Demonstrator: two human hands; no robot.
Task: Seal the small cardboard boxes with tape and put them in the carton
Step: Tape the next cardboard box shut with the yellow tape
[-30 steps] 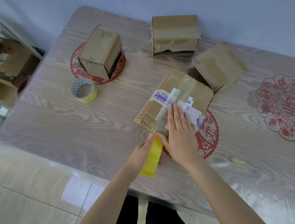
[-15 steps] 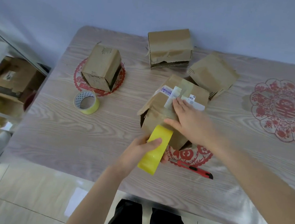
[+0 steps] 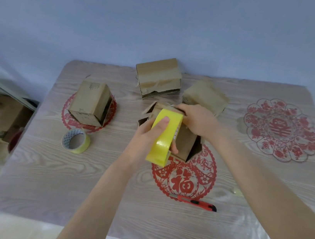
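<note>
Wood-look table [image 3: 42, 184] by a blue wall [image 3: 166, 19]. Left hand [image 3: 146, 136] grips the yellow tape roll [image 3: 165, 138], fingers [image 3: 173, 149] curled round it, just over the small box [image 3: 186, 143] at mid-table. Right hand [image 3: 199, 121] holds the box top w/ bent fingers. 3 more boxes behind: left box [image 3: 91, 103], back box [image 3: 157, 76], right box [image 3: 204, 96].

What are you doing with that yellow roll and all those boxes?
A person is taping a small cardboard box shut in the middle of the table. The left hand grips a yellow tape roll at the box, and the right hand holds the box's top. Three other boxes sit on the table behind it. A second tape roll and a red cutter knife lie nearby.
</note>
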